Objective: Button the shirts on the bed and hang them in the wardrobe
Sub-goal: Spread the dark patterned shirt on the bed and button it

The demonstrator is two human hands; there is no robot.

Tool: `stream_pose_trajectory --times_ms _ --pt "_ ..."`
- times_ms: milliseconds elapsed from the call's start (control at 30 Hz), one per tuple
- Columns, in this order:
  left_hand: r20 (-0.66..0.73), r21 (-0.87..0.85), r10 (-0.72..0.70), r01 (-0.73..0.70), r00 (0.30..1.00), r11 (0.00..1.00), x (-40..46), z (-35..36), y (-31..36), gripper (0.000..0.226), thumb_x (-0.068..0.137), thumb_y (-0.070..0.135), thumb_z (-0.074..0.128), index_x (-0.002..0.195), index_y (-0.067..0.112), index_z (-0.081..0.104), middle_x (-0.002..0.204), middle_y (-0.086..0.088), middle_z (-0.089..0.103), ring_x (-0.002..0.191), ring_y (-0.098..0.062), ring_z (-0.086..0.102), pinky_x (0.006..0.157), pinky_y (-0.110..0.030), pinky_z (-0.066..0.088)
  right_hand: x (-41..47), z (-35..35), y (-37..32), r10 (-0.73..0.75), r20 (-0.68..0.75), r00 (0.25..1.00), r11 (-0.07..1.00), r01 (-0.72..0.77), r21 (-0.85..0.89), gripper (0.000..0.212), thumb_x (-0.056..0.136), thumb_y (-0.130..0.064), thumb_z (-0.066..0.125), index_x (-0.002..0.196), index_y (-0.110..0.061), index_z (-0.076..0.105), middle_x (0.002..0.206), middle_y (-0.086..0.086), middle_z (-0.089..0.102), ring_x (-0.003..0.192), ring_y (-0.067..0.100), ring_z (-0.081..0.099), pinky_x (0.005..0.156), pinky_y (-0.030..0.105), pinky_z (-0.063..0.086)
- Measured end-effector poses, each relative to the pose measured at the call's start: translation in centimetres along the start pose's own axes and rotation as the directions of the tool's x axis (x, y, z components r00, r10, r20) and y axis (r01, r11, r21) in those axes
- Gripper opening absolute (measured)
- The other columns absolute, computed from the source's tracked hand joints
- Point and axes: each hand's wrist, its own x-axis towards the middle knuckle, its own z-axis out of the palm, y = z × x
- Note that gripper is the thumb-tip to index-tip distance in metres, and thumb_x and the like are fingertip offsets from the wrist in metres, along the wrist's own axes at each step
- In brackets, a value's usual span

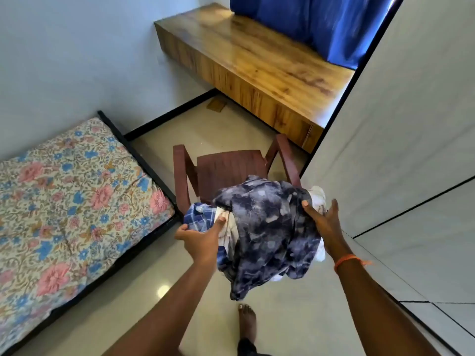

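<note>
I hold a crumpled bundle of shirts in front of me, above the floor. On top is a dark blue tie-dye shirt [267, 227], hanging down between my arms. A blue checked shirt [199, 217] shows at its left and white cloth [318, 195] at its right. My left hand [199, 238] grips the bundle's left side, thumb on the pale cloth. My right hand [322, 222] supports the right side with its thumb over the dark shirt. The bed [64, 201] with a floral mattress lies at the left. The grey wardrobe [401, 150] stands at the right, doors closed.
A dark red plastic chair [226, 168] stands just beyond the bundle. A wooden bench [257, 70] runs along the far wall under a blue curtain [321, 24]. My bare foot [246, 322] is on the glossy tile floor [159, 304] between bed and wardrobe.
</note>
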Motion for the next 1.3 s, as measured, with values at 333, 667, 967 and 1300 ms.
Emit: stream_pose_trajectory --times_ms 333,667,967,1300 --pt "0.07 0.191 0.032 -0.045 0.997 0.981 -1.7 1.1 -0.6 0.025 0.085 0.024 0.069 0.105 0.012 0.059 0.099 -0.006 0.067 0.08 -0.022 0.06 0.068 -0.03 0.043 -3.4 1.6 -1.0 -0.367 -0.29 0.884 0.886 0.236 -0.4 0.028 0.082 -0.035 0.075 0.091 -0.01 0.066 0.087 0.009 0.069 0.083 0.031 0.061 0.075 0.034 0.044" --pt "0.272 0.14 0.034 -0.074 0.962 0.987 -4.3 2.0 -1.3 0.058 0.09 0.055 0.057 0.125 0.016 0.034 0.116 0.0 0.059 0.099 -0.02 0.059 0.092 -0.039 0.045 -4.8 3.1 0.5 -0.05 0.146 0.988 0.981 0.022 0.19 0.078 0.07 -0.044 0.086 0.128 -0.02 0.039 0.132 0.005 0.057 0.118 0.024 0.061 0.097 0.044 0.053" --pt "0.27 0.261 0.248 -0.319 0.93 0.911 -4.4 0.4 -1.7 0.07 0.067 0.062 0.075 0.123 0.032 0.047 0.11 0.013 0.066 0.103 -0.014 0.064 0.086 -0.031 0.048 -9.8 4.9 -0.3 -0.221 0.126 0.967 0.969 0.233 -0.083 0.082 0.076 -0.047 0.08 0.14 -0.034 0.031 0.133 -0.011 0.053 0.123 0.019 0.054 0.105 0.042 0.045" --pt "0.154 -0.019 0.31 -0.311 0.938 0.95 -0.5 -6.1 3.7 0.054 0.061 0.051 0.082 0.109 0.036 0.061 0.099 0.016 0.071 0.09 -0.003 0.068 0.088 -0.036 0.057 -13.8 11.7 -7.8 -0.433 0.178 0.884 0.879 0.457 -0.133 0.079 0.076 -0.044 0.081 0.139 -0.027 0.037 0.127 -0.002 0.059 0.119 0.023 0.057 0.102 0.041 0.047"
